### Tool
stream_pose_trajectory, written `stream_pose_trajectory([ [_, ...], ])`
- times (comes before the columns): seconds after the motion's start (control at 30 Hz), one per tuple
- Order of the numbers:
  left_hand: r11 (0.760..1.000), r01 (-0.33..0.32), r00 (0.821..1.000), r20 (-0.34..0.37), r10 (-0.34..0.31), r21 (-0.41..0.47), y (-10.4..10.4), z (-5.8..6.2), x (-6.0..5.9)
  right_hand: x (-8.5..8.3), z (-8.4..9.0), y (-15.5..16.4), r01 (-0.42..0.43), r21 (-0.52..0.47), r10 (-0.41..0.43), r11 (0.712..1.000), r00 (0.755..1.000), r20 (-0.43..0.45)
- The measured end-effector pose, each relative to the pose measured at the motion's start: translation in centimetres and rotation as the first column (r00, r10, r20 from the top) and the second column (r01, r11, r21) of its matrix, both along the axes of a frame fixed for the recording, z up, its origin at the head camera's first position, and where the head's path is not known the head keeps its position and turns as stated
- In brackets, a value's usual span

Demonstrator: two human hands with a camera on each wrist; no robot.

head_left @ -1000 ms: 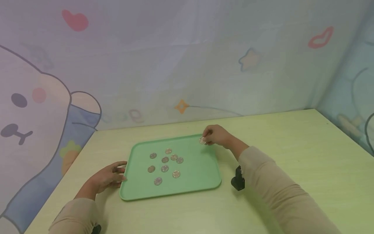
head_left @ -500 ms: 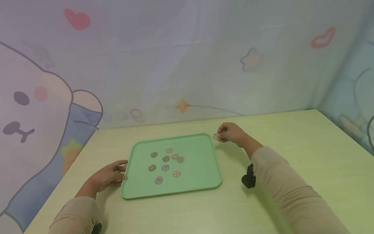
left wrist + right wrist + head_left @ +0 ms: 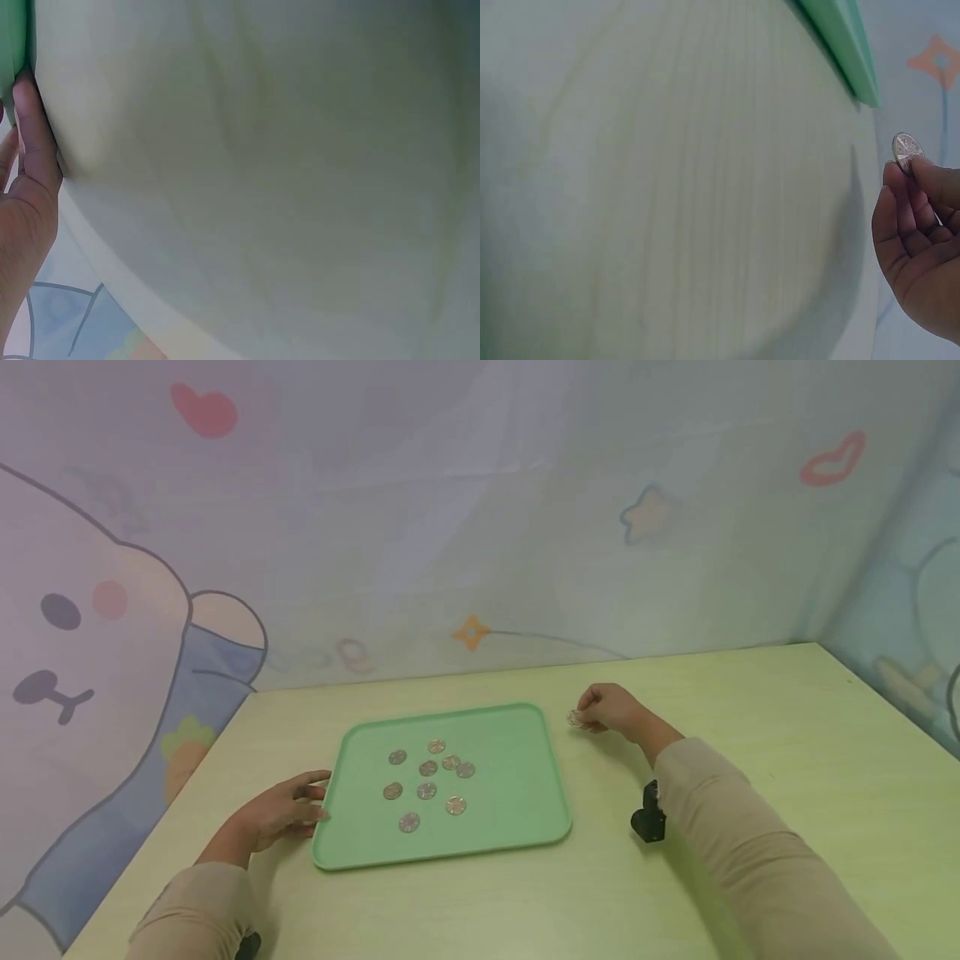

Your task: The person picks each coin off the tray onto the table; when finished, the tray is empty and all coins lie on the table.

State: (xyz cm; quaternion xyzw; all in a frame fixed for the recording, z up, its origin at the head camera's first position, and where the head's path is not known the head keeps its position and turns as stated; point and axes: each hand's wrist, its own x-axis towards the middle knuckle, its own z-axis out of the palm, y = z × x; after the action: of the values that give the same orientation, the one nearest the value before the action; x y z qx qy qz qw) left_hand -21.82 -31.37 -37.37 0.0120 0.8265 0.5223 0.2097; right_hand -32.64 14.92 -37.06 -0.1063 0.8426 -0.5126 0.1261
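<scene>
My right hand (image 3: 611, 708) pinches a round silvery coin (image 3: 575, 718) between thumb and fingertips, off the tray's far right corner. In the right wrist view the same coin (image 3: 907, 152) stands tilted at the fingertips, held above the table. Several coins lie spread over the left and middle of a light green tray (image 3: 517, 802); one of them, a coin (image 3: 408, 822), is closest to the front. My left hand (image 3: 273, 814) rests at the tray's left rim, its extended fingers touching the edge. Some of its fingers are hidden in the left wrist view.
The tray lies on a pale yellow-green table (image 3: 750, 760). Behind stands a cloth backdrop (image 3: 420, 527) with cartoon prints, along the table's far edge. A black wrist camera (image 3: 649, 814) hangs under the right sleeve.
My right hand has carried the pinched coin rightward, from over the tray's far right corner to beyond its edge. The left hand and the coins on the tray have stayed put.
</scene>
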Motion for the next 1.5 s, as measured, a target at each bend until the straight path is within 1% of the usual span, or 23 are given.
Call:
stream_pose_trajectory([
  [0.23,1.0,-0.005,1.0,0.004,0.005,0.014,0.2,-0.1,0.1,-0.7,-0.7,-0.1,0.015,0.088,-0.016,0.996,1.0,0.01],
  [0.4,1.0,-0.001,1.0,-0.003,0.001,0.001,0.2,-0.1,0.1,-0.6,-0.7,-0.1,0.011,0.166,-0.01,0.986,1.0,-0.009],
  [0.47,1.0,0.002,1.0,-0.005,-0.002,-0.002,0.3,0.0,0.2,-0.9,-1.1,-0.1,0.013,0.202,-0.007,0.979,1.0,-0.029],
  [0.53,1.0,0.001,1.0,-0.005,-0.001,0.0,0.3,0.1,0.2,-1.4,-1.9,-0.2,-0.015,0.222,0.033,0.975,0.997,-0.075],
  [0.6,1.0,0.002,1.0,-0.005,-0.002,0.007,0.2,0.1,0.2,-4.0,-4.8,0.5,-0.019,0.268,0.058,0.963,0.989,-0.14],
  [0.7,0.999,0.027,1.0,-0.011,-0.026,0.02,-0.2,-0.1,0.1,-8.7,-9.8,1.8,-0.02,0.323,0.099,0.946,0.968,-0.229],
  [0.73,0.998,0.051,0.999,-0.016,-0.05,0.031,-0.4,-0.2,0.0,-10.3,-11.4,2.3,-0.007,0.348,0.101,0.937,0.963,-0.252],
  [0.77,0.998,0.059,0.998,-0.018,-0.059,0.032,-0.6,-0.3,0.0,-12.0,-13.0,2.7,0.001,0.378,0.099,0.926,0.964,-0.246],
  [0.8,0.997,0.063,0.998,-0.018,-0.062,0.034,-0.7,-0.3,0.0,-12.7,-13.7,2.9,0.004,0.392,0.107,0.92,0.959,-0.261],
  [0.83,0.997,0.068,0.998,-0.02,-0.068,0.031,-0.8,-0.4,-0.1,-13.0,-14.0,3.0,0.002,0.408,0.108,0.913,0.963,-0.246],
  [0.87,0.998,0.059,0.998,-0.017,-0.058,0.03,-0.7,-0.4,-0.1,-13.3,-14.4,3.1,0.008,0.422,0.113,0.907,0.959,-0.261],
  [0.93,0.999,0.046,0.999,-0.016,-0.046,0.022,-0.6,-0.4,0.0,-13.2,-14.4,3.0,0.023,0.439,0.106,0.898,0.958,-0.266],
  [0.97,1.0,0.02,1.0,-0.011,-0.02,0.011,-0.4,-0.3,0.0,-13.2,-14.3,3.0,0.017,0.454,0.102,0.891,0.966,-0.236],
  [1.03,1.0,0.014,1.0,-0.012,-0.014,0.003,-0.1,-0.2,0.0,-12.6,-13.8,2.9,0.031,0.459,0.097,0.888,0.963,-0.251],
  [1.07,1.0,0.006,1.0,-0.01,-0.006,-0.001,0.0,-0.2,0.0,-12.4,-13.7,2.8,0.033,0.448,0.106,0.894,0.954,-0.282],
  [1.13,1.0,0.0,1.0,-0.004,0.0,-0.004,0.1,-0.2,0.0,-10.6,-11.4,2.1,0.013,0.455,0.095,0.891,0.972,-0.214],
  [1.17,1.0,0.001,1.0,-0.004,-0.001,-0.004,0.1,-0.2,0.0,-9.3,-9.8,1.7,0.008,0.454,0.086,0.891,0.979,-0.187],
  [1.23,1.0,0.005,1.0,-0.001,-0.005,0.0,0.1,-0.3,-0.2,-6.1,-6.1,0.5,0.021,0.443,0.049,0.896,0.988,-0.146],
  [1.3,1.0,0.005,1.0,0.0,-0.005,0.004,0.1,-0.3,-0.3,-1.8,-1.2,-1.0,0.032,0.451,0.003,0.892,0.997,-0.078],
  [1.33,1.0,0.01,1.0,-0.003,-0.01,0.004,0.1,-0.3,-0.4,-0.8,-0.1,-1.3,0.045,0.443,-0.009,0.895,0.996,-0.083],
  [1.4,1.0,0.011,1.0,-0.006,-0.011,0.0,0.1,-0.3,-0.5,0.6,1.3,-1.6,0.064,0.433,-0.027,0.899,0.995,-0.091],
  [1.47,1.0,0.005,1.0,-0.007,-0.005,-0.004,0.1,-0.2,-0.5,0.8,1.4,-1.6,0.074,0.415,-0.029,0.907,0.993,-0.114],
  [1.5,1.0,0.01,1.0,-0.009,-0.01,-0.006,0.1,-0.2,-0.5,0.4,0.9,-1.4,0.078,0.403,-0.03,0.912,0.992,-0.123],
])
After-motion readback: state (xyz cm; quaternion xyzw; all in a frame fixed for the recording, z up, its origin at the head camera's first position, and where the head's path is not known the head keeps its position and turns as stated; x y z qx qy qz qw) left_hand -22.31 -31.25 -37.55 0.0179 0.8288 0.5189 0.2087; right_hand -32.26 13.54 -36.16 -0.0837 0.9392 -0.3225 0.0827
